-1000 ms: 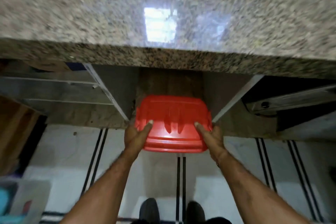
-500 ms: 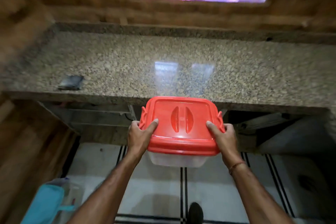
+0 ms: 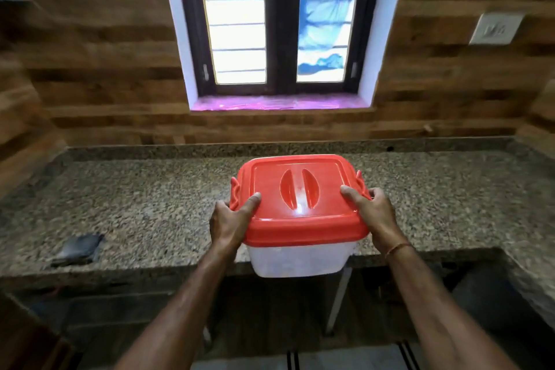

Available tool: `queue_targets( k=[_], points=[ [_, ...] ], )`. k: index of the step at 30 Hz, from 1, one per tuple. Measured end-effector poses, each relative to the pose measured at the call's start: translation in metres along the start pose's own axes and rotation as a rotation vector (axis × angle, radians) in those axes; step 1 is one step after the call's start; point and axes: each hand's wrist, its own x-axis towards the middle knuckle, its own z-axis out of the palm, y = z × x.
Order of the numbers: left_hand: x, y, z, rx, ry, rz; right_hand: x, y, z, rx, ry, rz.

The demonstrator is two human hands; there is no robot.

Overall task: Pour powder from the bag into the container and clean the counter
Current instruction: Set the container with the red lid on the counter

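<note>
I hold a clear plastic container (image 3: 297, 260) with a red lid (image 3: 300, 198) in front of me, above the front edge of the granite counter (image 3: 150, 198). My left hand (image 3: 231, 219) grips its left side with the thumb on the lid. My right hand (image 3: 374, 213) grips its right side the same way. The lid is on, with red side clips at both ends. No powder bag is in view.
A small dark cloth-like object (image 3: 79, 249) lies near the counter's front left edge. A window (image 3: 277, 24) sits in the wood-panelled wall behind the counter, with a switch plate (image 3: 495, 28) at the right. Open shelving lies below the counter.
The container has come up from under the counter to above its front edge, both hands still on it. My view has tilted up from the floor to the wall and window.
</note>
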Motion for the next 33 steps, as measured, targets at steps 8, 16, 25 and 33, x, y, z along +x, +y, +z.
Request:
queue_targets(
  k=[8, 16, 25, 33],
  points=[
    [0.091, 0.031, 0.121, 0.084, 0.014, -0.032, 0.159, 0.023, -0.017, -0.031, -0.016, 0.060],
    [0.153, 0.020, 0.191, 0.143, 0.011, -0.131, 0.262, 0.053, -0.010, -0.139, -0.136, 0.106],
    [0.204, 0.020, 0.198, 0.162, 0.038, -0.228, 0.308, 0.050, 0.004, -0.274, -0.201, 0.118],
    [0.212, 0.007, 0.191, -0.062, 0.015, -0.403, 0.327, 0.051, 0.006, -0.208, -0.252, 0.137]
  ],
)
